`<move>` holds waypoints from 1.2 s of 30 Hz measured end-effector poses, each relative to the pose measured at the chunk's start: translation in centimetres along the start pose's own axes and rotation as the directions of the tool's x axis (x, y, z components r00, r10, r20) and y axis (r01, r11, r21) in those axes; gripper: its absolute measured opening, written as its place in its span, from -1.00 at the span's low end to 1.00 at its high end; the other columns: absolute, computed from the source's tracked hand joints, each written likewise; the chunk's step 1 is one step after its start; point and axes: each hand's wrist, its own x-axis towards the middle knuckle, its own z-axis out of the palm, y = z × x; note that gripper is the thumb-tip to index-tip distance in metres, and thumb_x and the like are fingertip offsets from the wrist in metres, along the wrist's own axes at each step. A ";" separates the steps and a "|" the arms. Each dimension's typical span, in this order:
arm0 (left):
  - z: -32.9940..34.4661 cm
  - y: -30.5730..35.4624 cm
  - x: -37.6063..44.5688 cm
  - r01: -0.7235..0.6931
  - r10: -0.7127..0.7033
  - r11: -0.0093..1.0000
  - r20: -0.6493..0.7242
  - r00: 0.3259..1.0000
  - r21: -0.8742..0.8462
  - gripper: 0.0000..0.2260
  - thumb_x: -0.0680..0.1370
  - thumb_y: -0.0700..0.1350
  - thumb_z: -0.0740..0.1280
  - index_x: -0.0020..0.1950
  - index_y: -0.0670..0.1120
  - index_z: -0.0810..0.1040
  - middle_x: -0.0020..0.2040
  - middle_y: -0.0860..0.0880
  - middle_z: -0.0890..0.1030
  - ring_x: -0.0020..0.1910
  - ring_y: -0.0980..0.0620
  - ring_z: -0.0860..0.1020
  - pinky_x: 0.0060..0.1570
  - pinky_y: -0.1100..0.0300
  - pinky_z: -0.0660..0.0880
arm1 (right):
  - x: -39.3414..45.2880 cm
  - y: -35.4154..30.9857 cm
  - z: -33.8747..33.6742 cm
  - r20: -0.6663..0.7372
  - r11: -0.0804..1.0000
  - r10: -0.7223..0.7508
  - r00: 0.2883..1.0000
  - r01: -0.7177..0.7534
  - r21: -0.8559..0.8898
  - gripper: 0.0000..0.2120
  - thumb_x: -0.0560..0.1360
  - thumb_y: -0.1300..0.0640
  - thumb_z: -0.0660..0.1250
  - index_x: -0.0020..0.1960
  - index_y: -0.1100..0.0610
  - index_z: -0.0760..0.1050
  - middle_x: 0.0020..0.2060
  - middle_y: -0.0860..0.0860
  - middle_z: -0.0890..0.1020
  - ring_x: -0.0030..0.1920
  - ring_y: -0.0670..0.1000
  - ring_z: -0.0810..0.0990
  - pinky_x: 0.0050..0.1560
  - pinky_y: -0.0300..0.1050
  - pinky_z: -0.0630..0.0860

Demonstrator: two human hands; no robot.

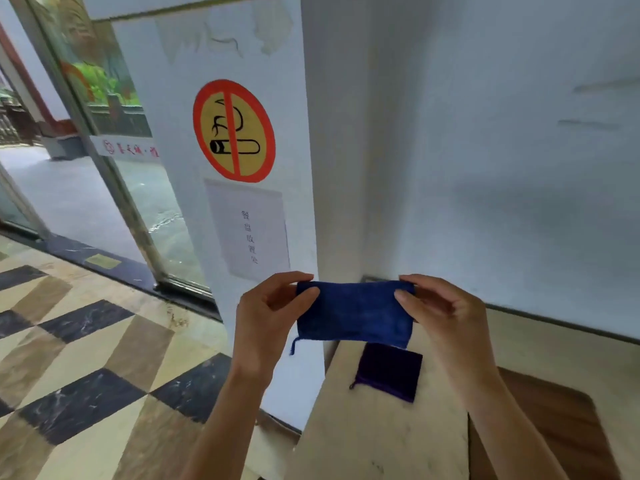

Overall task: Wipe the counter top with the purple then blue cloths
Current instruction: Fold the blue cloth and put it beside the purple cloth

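Observation:
A blue cloth is stretched flat in the air in front of me, folded into a short band. My left hand pinches its left end and my right hand pinches its right end. Below it, a folded purple cloth lies flat on the pale counter top, close to the counter's left edge and the wall corner. Neither hand touches the purple cloth.
A brown wooden board lies on the counter at the right. A white pillar with a no-smoking sign stands behind the counter's left end. The white wall backs the counter. A tiled floor and glass door are at the left.

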 end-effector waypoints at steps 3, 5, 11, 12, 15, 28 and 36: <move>0.7 -3.1 1.1 0.055 -0.045 0.995 0.114 0.992 -0.085 -0.74 0.51 -0.21 0.46 -0.08 0.20 0.70 -0.14 0.19 0.75 -0.08 0.21 0.70 -0.14 0.44 0.58 | -1.2 1.5 0.1 -0.071 0.995 0.078 0.994 -0.083 -0.064 -0.66 0.47 0.28 0.50 -0.06 -0.19 0.72 -0.13 -0.16 0.78 -0.08 -0.16 0.74 -0.12 -0.40 0.61; 1.3 -5.0 1.6 0.111 -0.081 0.986 0.224 0.971 -0.125 -0.73 0.51 -0.22 0.46 -0.05 0.19 0.70 -0.12 0.18 0.75 -0.07 0.21 0.70 -0.15 0.44 0.57 | -2.3 2.8 0.3 -0.133 0.983 0.129 0.983 -0.144 -0.117 -0.66 0.47 0.26 0.50 -0.06 -0.23 0.69 -0.11 -0.19 0.76 -0.06 -0.17 0.73 -0.07 -0.36 0.64; 3.3 -9.7 1.1 0.227 -0.152 0.966 0.436 0.887 -0.125 -0.71 0.52 -0.28 0.42 0.10 0.09 0.67 -0.08 0.17 0.74 -0.04 0.17 0.70 -0.17 0.42 0.57 | -6.1 6.3 1.0 -0.260 0.955 0.208 0.943 -0.253 -0.154 -0.68 0.52 0.28 0.44 0.08 -0.14 0.64 -0.02 -0.19 0.73 0.00 -0.14 0.72 -0.10 -0.32 0.66; 3.6 -10.4 0.8 0.238 -0.160 0.964 0.458 0.874 -0.116 -0.72 0.53 -0.27 0.42 0.11 0.09 0.67 -0.07 0.15 0.74 -0.03 0.16 0.70 -0.16 0.40 0.58 | -6.8 7.0 1.0 -0.276 0.949 0.231 0.933 -0.279 -0.149 -0.69 0.52 0.27 0.44 0.09 -0.12 0.63 -0.02 -0.17 0.73 0.00 -0.11 0.73 -0.10 -0.30 0.67; 4.5 -12.9 0.0 0.246 -0.192 0.968 0.497 0.846 -0.044 -0.72 0.54 -0.23 0.42 0.11 0.14 0.65 -0.05 0.19 0.73 -0.02 0.17 0.70 -0.08 0.32 0.64 | -8.2 9.4 1.1 -0.318 0.923 0.305 0.898 -0.361 -0.134 -0.71 0.51 0.27 0.46 0.12 -0.08 0.65 -0.02 -0.10 0.75 -0.03 -0.05 0.75 -0.08 -0.20 0.70; 9.8 -27.3 -4.7 0.723 -0.609 0.682 0.634 0.478 0.110 -0.47 0.48 -0.45 0.31 0.29 0.07 0.60 0.27 0.04 0.62 0.18 -0.04 0.65 0.00 0.08 0.65 | -13.0 24.1 0.7 -0.109 0.587 0.808 0.579 -0.774 0.236 -0.43 0.55 0.39 0.36 0.43 -0.08 0.42 0.31 -0.15 0.58 0.06 0.14 0.72 0.02 0.25 0.69; 12.5 -33.6 -6.3 0.709 -0.713 0.648 0.549 0.436 0.278 -0.46 0.46 -0.45 0.26 0.02 0.20 0.69 0.07 -0.05 0.64 -0.38 -0.05 0.44 -0.48 0.17 0.40 | -12.2 30.1 0.5 -0.177 0.561 0.815 0.552 -0.827 0.001 -0.36 0.48 0.53 0.24 0.43 0.01 0.41 0.33 -0.04 0.54 0.13 0.23 0.68 0.11 0.20 0.67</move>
